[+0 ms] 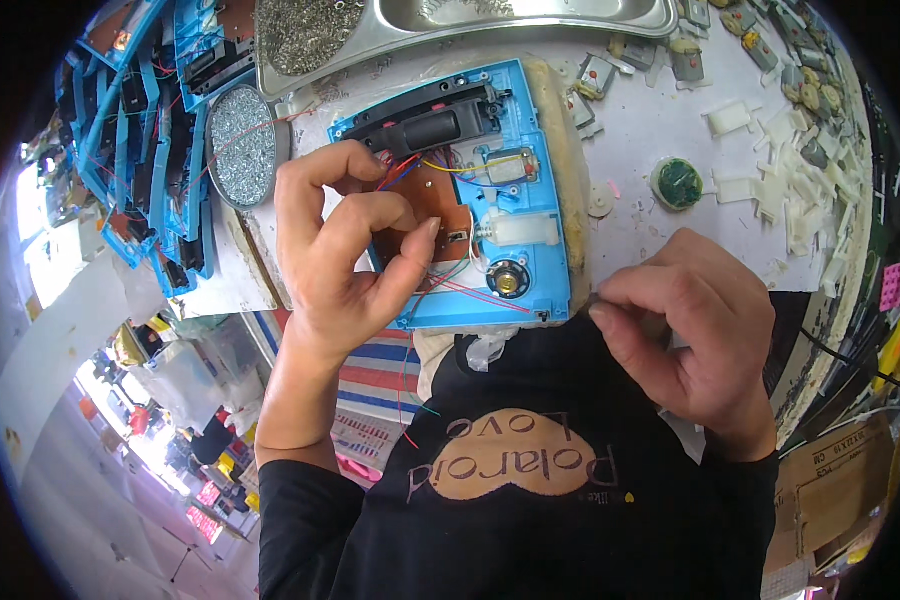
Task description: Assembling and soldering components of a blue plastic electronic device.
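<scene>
Wires (401, 172) in red, blue and yellow run across a shallow blue casing (548, 275), which lies inside up on a pale pad (573, 190) at the near edge of the white surface (630, 145), directly in front of the person. Inside the casing are a brown board (445, 202), a long black part (425, 130) along the far side, a small motor (510, 167), a translucent white block (523, 230) and a round black part (508, 281) with a brass-coloured centre.

The left hand (340, 235) is over the casing's left side, fingers bent and thumb pointing in above the board; the index fingertip is at the wires, but whether it grips one cannot be told. The right hand (695, 325) is just beside the casing's near right corner, its thumb and forefinger drawn close together; whether anything small is pinched between them is unclear.

Beyond the casing stands a metal tray (372, 28) with small metal pieces; to the left are an oval dish (283, 155) of screws and piled blue casings (155, 130). White plastic pieces (795, 190) and grey motor units (690, 62) lie to the right, near a small round container (678, 184) with green contents.
</scene>
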A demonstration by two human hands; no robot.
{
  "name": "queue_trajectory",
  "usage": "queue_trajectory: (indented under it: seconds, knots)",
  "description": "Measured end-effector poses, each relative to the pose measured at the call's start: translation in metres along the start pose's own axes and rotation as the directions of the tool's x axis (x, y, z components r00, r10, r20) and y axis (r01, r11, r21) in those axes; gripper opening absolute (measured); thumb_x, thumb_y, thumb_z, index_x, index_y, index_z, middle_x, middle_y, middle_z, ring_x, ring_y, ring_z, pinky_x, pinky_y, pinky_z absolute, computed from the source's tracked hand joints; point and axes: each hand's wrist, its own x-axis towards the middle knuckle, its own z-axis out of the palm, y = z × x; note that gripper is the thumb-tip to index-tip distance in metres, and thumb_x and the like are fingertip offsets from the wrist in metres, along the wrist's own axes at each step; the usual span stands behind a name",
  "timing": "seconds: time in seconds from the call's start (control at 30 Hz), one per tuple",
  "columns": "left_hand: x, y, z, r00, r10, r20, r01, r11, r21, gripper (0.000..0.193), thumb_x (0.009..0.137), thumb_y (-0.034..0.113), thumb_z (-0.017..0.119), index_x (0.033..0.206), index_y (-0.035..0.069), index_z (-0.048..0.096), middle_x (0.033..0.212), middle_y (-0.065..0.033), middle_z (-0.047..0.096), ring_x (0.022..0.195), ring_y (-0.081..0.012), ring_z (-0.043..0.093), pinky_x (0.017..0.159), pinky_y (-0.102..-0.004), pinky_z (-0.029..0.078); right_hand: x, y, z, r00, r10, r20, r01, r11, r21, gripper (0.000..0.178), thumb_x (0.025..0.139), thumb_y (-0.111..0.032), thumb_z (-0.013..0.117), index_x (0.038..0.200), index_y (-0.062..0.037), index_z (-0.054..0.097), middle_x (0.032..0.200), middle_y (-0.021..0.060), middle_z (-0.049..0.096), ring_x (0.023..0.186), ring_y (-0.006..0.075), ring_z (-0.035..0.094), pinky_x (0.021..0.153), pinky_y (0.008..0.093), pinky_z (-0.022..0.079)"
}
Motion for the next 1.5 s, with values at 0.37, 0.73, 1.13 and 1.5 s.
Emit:
queue_trajectory:
  seconds: [0.37,0.73,1.13,1.5]
  knots:
    - [0.016,0.032,0.002,0.967,-0.139,0.214,0.125,0.989,0.078,0.032,0.069,0.007,0.082,0.090,0.005,0.058,0.114,-0.0160,0.050,0.091,-0.0220,0.055,0.073,-0.0315,0.048,-0.009,0.008,-0.001,0.999,0.006,0.034,-0.008,0.999,0.034,0.019,0.078,-0.001,0.081,0.091,-0.0036,0.068,0.071,0.0056,0.063,0.057,0.0205,0.056,0.051,0.0325,0.042]
    - [0.010,0.036,0.017,0.976,-0.154,0.156,0.135,0.983,0.125,0.032,0.061,0.004,0.075,0.088,0.008,0.058,0.108,-0.0141,0.053,0.107,-0.0326,0.051,0.092,-0.0443,0.037,-0.014,0.008,-0.001,1.000,-0.003,0.023,0.002,0.999,0.032,0.019,0.078,-0.002,0.079,0.092,-0.0045,0.067,0.071,0.0047,0.062,0.057,0.0211,0.056,0.052,0.0333,0.042]
    - [0.006,0.042,0.028,0.992,-0.119,0.034,0.105,0.958,0.266,0.032,0.065,0.009,0.073,0.096,0.008,0.063,0.111,-0.0106,0.054,0.103,-0.0292,0.052,0.094,-0.0445,0.032,-0.016,-0.001,0.002,0.999,-0.006,0.036,0.006,1.000,0.010,0.016,0.080,-0.004,0.079,0.090,-0.0059,0.067,0.069,0.0036,0.060,0.056,0.0204,0.053,0.052,0.0334,0.040]
    - [0.008,0.038,0.014,0.999,0.040,-0.032,-0.026,0.927,0.373,0.026,0.070,0.015,0.086,0.093,0.014,0.076,0.109,-0.0082,0.060,0.107,-0.0311,0.050,0.097,-0.0449,0.035,-0.014,-0.005,0.000,0.997,-0.014,0.073,0.014,1.000,0.005,0.017,0.078,-0.003,0.079,0.090,-0.0058,0.068,0.069,0.0045,0.062,0.056,0.0216,0.056,0.051,0.0333,0.042]
